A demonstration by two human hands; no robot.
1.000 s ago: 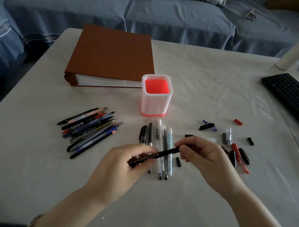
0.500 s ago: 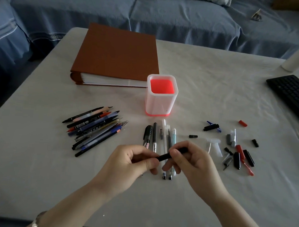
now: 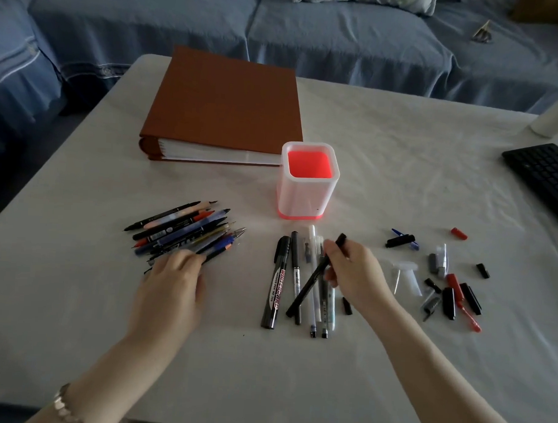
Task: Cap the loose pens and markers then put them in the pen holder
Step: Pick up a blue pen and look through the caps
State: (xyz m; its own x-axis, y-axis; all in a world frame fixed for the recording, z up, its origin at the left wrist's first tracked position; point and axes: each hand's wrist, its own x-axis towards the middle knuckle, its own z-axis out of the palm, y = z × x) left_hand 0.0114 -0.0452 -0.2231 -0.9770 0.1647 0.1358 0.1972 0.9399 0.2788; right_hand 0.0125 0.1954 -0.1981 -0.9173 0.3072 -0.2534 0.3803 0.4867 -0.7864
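1 black pen (image 3: 306,289), looking capped at the top end. Pinching it high on the barrel with right hand (image 3: 351,272), tilted, with the low end hanging over the row of capped pens (image 3: 296,269) lying just this side of the pen holder (image 3: 304,196). Not yet dropping it in; seeing only red floor inside the holder.

Laying left hand (image 3: 172,280) on the near ends of the uncapped pen pile (image 3: 187,229) at left, fingers stretched out, pinching nothing visible. Too blurred for calling the contact firm.

Judging the step: finishing cap-on for this pen, starting the pick of the next 1.

Next move calling for 2 things:
- Parking the black pen, either with the row or straight into the holder, tipping it upright and clearing the rim.
- Peeling 1 pen off a tight pile without rolling the rest.

After that, matching a cap from the loose caps (image 3: 449,302) scattered at right. Mixed colours and shapes there, so checking fit before pushing.

Versus 0.5 s ago:
- Then gripping the pen with both hands at centre, working the cap end.
- Now letting go with the left and swinging it out to the pile.
- Keeping the pen in the right only, and tipping it steeper.
- Pile, row, caps, holder, brown binder (image 3: 224,106) and keyboard (image 3: 547,178) sitting as before, allowing for camera shift.
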